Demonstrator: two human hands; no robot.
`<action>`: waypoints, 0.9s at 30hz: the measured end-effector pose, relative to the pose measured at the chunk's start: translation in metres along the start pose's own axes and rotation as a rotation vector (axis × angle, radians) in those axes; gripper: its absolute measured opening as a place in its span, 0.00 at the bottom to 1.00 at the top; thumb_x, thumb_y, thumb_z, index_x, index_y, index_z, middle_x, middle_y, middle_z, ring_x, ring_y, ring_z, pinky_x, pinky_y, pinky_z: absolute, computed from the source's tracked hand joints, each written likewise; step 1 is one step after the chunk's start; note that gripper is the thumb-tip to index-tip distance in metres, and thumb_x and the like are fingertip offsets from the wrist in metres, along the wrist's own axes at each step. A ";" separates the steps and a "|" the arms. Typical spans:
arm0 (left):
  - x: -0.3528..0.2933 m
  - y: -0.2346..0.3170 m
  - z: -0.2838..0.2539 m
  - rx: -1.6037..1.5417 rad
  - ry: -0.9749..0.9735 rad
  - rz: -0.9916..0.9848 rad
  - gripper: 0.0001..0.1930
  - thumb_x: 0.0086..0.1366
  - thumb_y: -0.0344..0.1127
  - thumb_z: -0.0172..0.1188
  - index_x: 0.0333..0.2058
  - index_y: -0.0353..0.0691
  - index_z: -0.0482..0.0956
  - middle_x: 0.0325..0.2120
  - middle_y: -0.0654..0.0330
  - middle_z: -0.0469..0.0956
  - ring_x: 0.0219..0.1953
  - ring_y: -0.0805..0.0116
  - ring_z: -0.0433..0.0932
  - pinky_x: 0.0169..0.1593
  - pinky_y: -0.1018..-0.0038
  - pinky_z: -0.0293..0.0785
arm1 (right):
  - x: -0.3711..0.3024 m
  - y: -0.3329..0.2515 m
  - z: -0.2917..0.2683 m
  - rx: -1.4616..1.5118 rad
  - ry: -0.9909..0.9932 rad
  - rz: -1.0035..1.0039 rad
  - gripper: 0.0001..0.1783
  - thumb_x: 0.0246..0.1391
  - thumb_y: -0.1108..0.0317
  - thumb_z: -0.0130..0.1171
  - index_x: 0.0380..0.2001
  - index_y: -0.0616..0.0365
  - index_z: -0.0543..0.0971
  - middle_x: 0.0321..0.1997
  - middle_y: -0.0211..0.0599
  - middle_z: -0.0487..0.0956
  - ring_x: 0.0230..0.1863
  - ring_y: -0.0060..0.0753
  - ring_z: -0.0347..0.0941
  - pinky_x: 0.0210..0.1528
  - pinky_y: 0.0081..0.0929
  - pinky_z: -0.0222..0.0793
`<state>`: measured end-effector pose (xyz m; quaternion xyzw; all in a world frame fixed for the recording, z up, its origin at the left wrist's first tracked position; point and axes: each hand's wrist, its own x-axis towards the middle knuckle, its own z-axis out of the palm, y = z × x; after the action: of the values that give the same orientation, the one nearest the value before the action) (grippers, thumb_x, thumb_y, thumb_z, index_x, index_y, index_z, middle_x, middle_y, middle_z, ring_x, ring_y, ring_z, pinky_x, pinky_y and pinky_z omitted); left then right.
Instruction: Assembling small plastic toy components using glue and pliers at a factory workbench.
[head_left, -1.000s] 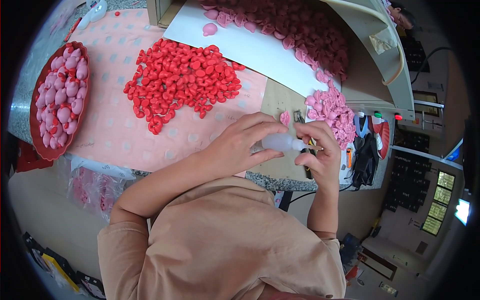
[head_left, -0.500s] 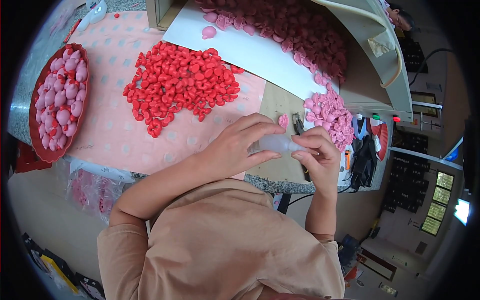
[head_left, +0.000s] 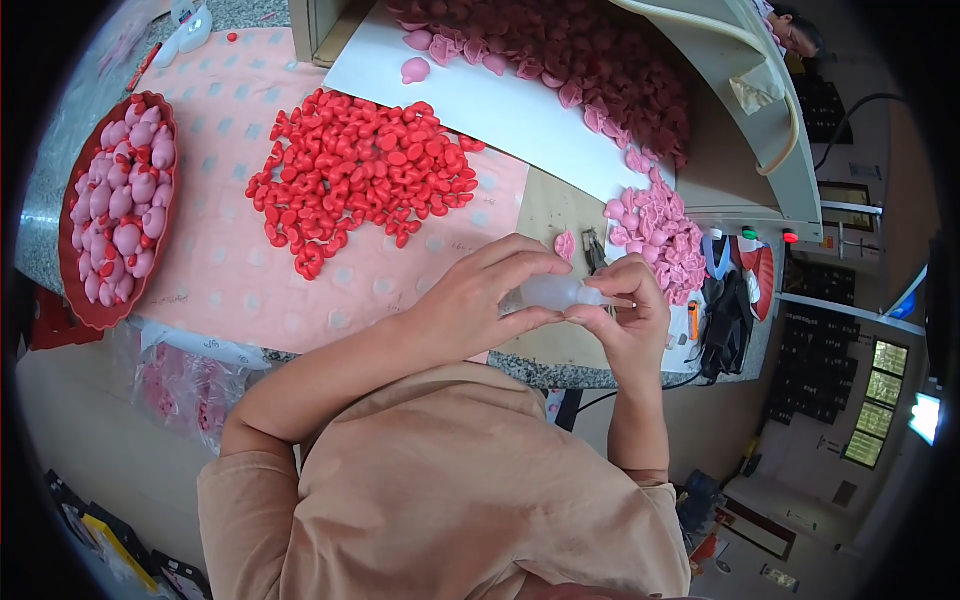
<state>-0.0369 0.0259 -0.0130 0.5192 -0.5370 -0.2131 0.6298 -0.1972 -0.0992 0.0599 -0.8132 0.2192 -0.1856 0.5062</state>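
Between my hands, above the near table edge, is a small translucent white plastic bottle (head_left: 550, 292) lying sideways. My left hand (head_left: 485, 298) is closed round its wider end. At the narrow end, the thumb and fingers of my right hand (head_left: 632, 310) pinch the tip; whether a separate cap or nozzle is there, I cannot make out. Just beyond the bottle lie a single pink moulded piece (head_left: 565, 244) and a pair of pliers (head_left: 595, 250), partly hidden by my right hand. A pile of small glossy red pieces (head_left: 365, 170) spreads to the left.
A red scalloped tray (head_left: 170, 200) of pink figures with red parts stands far left. Pink pieces (head_left: 660, 235) are heaped at right, with more inside an open-fronted booth (head_left: 745, 150). An orange cutter (head_left: 693, 318) and black straps (head_left: 730, 320) lie near the right edge.
My right hand has shifted slightly left, its thumb now closer to the bottle's narrow end. The bottle stays in my left hand.
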 end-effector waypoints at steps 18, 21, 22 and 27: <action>-0.002 -0.002 -0.001 0.001 -0.001 0.016 0.22 0.52 0.33 0.69 0.46 0.39 0.76 0.42 0.55 0.75 0.44 0.56 0.76 0.45 0.65 0.75 | 0.000 -0.012 -0.006 -0.019 -0.090 0.093 0.20 0.39 0.72 0.75 0.37 0.62 0.78 0.39 0.31 0.72 0.40 0.23 0.69 0.40 0.17 0.66; -0.002 0.001 0.000 0.007 0.008 0.005 0.22 0.53 0.33 0.69 0.47 0.39 0.75 0.42 0.55 0.74 0.44 0.56 0.76 0.46 0.65 0.74 | -0.002 -0.002 -0.001 -0.034 0.004 -0.020 0.19 0.40 0.73 0.73 0.39 0.62 0.79 0.40 0.32 0.72 0.40 0.23 0.69 0.40 0.17 0.66; -0.001 0.001 0.000 0.005 0.008 0.004 0.22 0.53 0.33 0.69 0.47 0.39 0.75 0.42 0.55 0.74 0.44 0.56 0.76 0.46 0.65 0.74 | -0.002 -0.002 -0.003 -0.088 0.001 -0.042 0.18 0.41 0.74 0.73 0.38 0.62 0.79 0.39 0.32 0.72 0.40 0.23 0.69 0.40 0.17 0.66; -0.002 -0.002 0.000 0.017 -0.009 -0.010 0.23 0.51 0.33 0.71 0.47 0.39 0.77 0.43 0.56 0.76 0.46 0.58 0.76 0.47 0.66 0.75 | 0.004 -0.017 -0.008 -0.026 -0.062 0.052 0.16 0.40 0.73 0.74 0.34 0.61 0.79 0.38 0.32 0.73 0.40 0.23 0.69 0.41 0.19 0.67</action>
<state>-0.0371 0.0271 -0.0161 0.5260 -0.5392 -0.2141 0.6219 -0.1950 -0.1012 0.0795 -0.8191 0.2269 -0.1442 0.5067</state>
